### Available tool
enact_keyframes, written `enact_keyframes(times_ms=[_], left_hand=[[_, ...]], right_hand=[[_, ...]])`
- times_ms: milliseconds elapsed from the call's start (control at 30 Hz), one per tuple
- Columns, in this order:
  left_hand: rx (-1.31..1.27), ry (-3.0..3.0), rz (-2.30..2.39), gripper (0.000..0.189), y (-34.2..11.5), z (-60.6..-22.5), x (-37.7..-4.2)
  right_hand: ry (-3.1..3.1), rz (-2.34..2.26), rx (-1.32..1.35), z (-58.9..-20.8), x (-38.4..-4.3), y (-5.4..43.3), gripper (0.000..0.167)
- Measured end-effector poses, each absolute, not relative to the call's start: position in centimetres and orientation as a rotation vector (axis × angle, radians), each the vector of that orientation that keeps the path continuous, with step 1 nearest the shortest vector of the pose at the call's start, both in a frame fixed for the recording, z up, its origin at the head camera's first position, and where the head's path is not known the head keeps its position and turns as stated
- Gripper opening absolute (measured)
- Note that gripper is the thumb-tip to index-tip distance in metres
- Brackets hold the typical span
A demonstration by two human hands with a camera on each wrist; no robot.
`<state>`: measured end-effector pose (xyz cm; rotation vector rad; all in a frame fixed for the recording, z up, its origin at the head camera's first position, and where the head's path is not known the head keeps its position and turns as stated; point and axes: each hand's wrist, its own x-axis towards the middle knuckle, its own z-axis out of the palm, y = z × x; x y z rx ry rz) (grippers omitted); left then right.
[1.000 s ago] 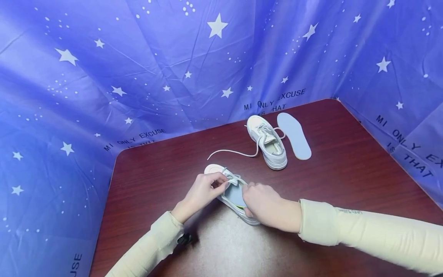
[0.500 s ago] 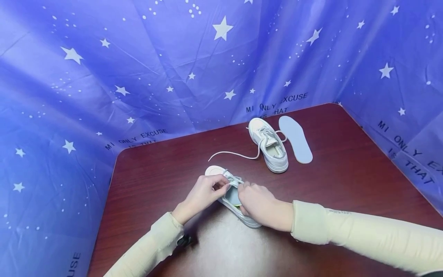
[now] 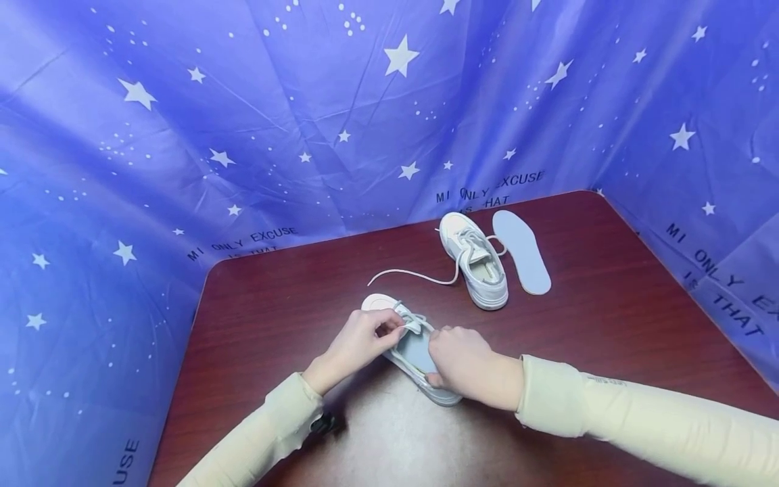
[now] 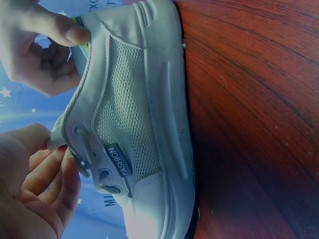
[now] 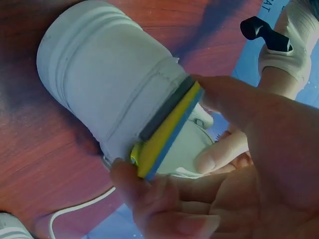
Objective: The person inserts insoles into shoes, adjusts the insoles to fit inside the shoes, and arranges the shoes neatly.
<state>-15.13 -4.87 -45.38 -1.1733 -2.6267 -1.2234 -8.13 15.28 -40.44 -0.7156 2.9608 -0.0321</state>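
Observation:
A white sneaker [image 3: 376, 302] lies sole down on the table, toe pointing away to the left; its mesh side [image 4: 127, 109] shows in the left wrist view. My left hand [image 3: 362, 338] pinches the sneaker's tongue [image 4: 57, 135] by the laces. Inside the opening lies a pale blue insole [image 3: 415, 355]. At the heel end, my right hand [image 3: 467, 364] grips the insole's edges between thumb and fingers. Its yellow and blue heel edge [image 5: 169, 130] stands at the heel collar in the right wrist view. The insole's front part is hidden in the shoe.
A second white sneaker [image 3: 453, 230] stands farther back, with a long loose lace [image 3: 420, 274] trailing left. Beside it lies another pale insole [image 3: 523, 253]. The dark red wooden table [image 3: 274, 304] meets a blue star-printed curtain [image 3: 274, 101] at its far edge.
The head view has tilted up slightly. My right hand shifted left, then back toward the heel. Less of the insole's yellow-green edge shows. The left hand keeps its pinch on the tongue.

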Motion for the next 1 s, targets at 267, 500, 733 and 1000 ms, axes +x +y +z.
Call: enact_keyframes(times_ms=[267,500,733,1000], left_hand=[[-1.177,-2.641,-1.251,0.006,-5.0,-45.6,-15.0],[-1.169,-2.639,-1.28,0.005,-4.9,-45.5,-15.4],[-1.166,-2.64,-1.271,0.005,-5.1,-45.6,-15.5],[-1.165,-2.644,-1.283,0.005,-5.1,-45.6,-15.5]], right_hand=[[3.077,-0.02,-0.852,-41.1,-7.8,15.0,0.035],[3.093,-0.1,-0.899,-41.1,-8.3,15.0,0.026],[3.102,-0.261,-0.937,-41.8,-8.5,15.2,0.025],[3.046,-0.284,-0.865,-41.9,-8.7,15.0,0.03]])
